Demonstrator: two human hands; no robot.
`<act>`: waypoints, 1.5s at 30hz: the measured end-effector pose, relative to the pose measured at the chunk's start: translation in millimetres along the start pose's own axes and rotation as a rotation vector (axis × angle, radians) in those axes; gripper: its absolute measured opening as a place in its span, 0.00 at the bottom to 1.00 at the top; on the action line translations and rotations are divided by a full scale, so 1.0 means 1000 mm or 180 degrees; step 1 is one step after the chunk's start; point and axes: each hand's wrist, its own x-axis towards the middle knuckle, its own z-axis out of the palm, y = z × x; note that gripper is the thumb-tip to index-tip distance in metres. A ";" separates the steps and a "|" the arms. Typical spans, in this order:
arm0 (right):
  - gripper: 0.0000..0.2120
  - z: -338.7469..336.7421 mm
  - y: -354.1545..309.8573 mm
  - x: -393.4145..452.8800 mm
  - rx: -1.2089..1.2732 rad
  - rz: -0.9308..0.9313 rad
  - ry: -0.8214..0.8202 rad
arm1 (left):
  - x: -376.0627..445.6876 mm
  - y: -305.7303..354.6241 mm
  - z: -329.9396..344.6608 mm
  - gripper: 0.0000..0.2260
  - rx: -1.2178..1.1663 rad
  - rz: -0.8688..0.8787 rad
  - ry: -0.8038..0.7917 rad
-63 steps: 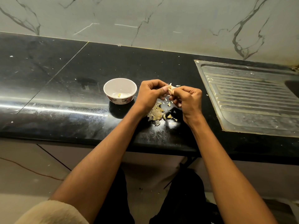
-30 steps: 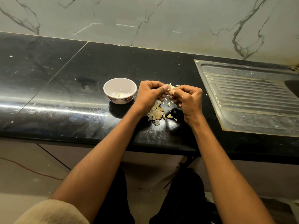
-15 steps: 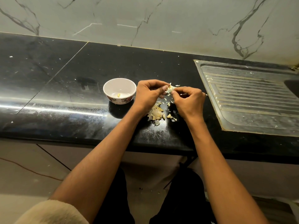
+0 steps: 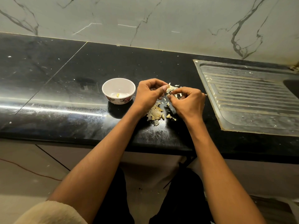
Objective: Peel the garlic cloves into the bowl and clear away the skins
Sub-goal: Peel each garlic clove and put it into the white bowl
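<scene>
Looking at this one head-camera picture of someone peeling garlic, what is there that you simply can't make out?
- Garlic clove, head view: mostly covered by the left hand and right hand; how much is peeled is unclear.
- Small white flowered bowl: one pale piece inside, too small to identify for certain.
- Pale heap of skins: partly hidden by both wrists.
- Steel sink drainboard: cut off by the right edge.

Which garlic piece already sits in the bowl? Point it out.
The small pale yellow peeled clove on the floor of the white floral bowl; the rest lies as skins and bits on the black counter.
</scene>
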 end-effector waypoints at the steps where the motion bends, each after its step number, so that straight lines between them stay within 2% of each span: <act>1: 0.04 0.000 0.001 0.000 -0.0001 -0.0001 -0.0002 | 0.000 0.000 0.000 0.03 0.0003 -0.0017 0.0006; 5: 0.02 0.001 -0.002 0.000 0.0301 -0.0096 -0.0022 | -0.001 0.000 0.001 0.01 -0.0035 -0.0064 0.0003; 7: 0.08 0.002 -0.003 0.000 0.0531 -0.0155 -0.0081 | -0.001 0.000 0.000 0.01 -0.0033 -0.0065 -0.0005; 11: 0.07 0.002 -0.005 -0.002 0.0753 -0.0345 -0.0070 | 0.000 0.000 0.000 0.01 -0.0059 -0.0071 0.0000; 17: 0.06 0.000 -0.008 -0.004 0.0512 -0.0620 0.0017 | -0.001 0.001 0.002 0.04 -0.0049 -0.0098 -0.0041; 23: 0.02 0.000 -0.009 -0.006 0.0309 -0.0844 0.0007 | 0.000 -0.001 0.002 0.02 0.0067 -0.0106 -0.0036; 26: 0.06 0.001 -0.007 -0.006 0.0143 -0.0903 -0.0009 | 0.000 -0.003 0.002 0.05 0.0154 -0.0090 -0.0052; 30: 0.08 0.003 -0.005 -0.005 0.0009 -0.0989 0.0032 | -0.001 -0.004 0.003 0.05 0.0185 -0.0083 -0.0087; 39: 0.03 0.001 -0.008 -0.003 0.0709 -0.0421 0.0149 | -0.001 -0.001 0.003 0.02 -0.0010 -0.0052 -0.0173; 45: 0.07 0.000 -0.008 0.000 0.0989 0.0111 0.0094 | 0.000 -0.002 0.002 0.02 0.0040 0.0008 -0.0216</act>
